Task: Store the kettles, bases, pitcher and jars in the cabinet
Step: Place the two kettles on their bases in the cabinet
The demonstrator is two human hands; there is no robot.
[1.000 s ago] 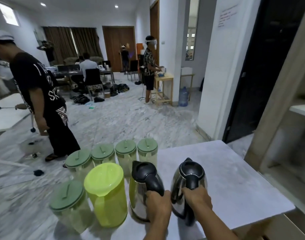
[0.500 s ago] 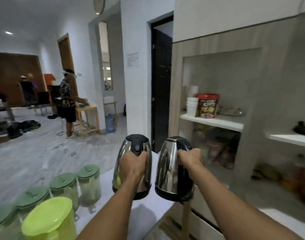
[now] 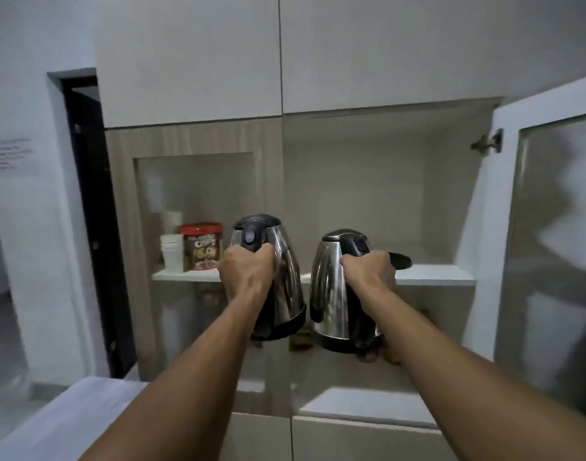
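I hold two steel kettles with black lids and handles in the air in front of the open cabinet. My left hand (image 3: 246, 272) grips the handle of the left kettle (image 3: 286, 281). My right hand (image 3: 368, 272) grips the handle of the right kettle (image 3: 331, 294). Both kettles hang at about the height of the white cabinet shelf (image 3: 434, 274), just in front of it. A dark object (image 3: 399, 260) lies on that shelf behind my right hand. The pitcher and jars are out of view.
A red-lidded snack tub (image 3: 202, 246) and stacked white cups (image 3: 172, 252) stand on the shelf's left part. The cabinet's glass door (image 3: 551, 244) is swung open at right. A table corner (image 3: 52, 424) is at lower left, and a dark doorway (image 3: 85, 211) is further left.
I have turned right from the table to face the cabinet, carrying both kettles up and forward toward the shelf. The jars and pitcher have dropped out of view.
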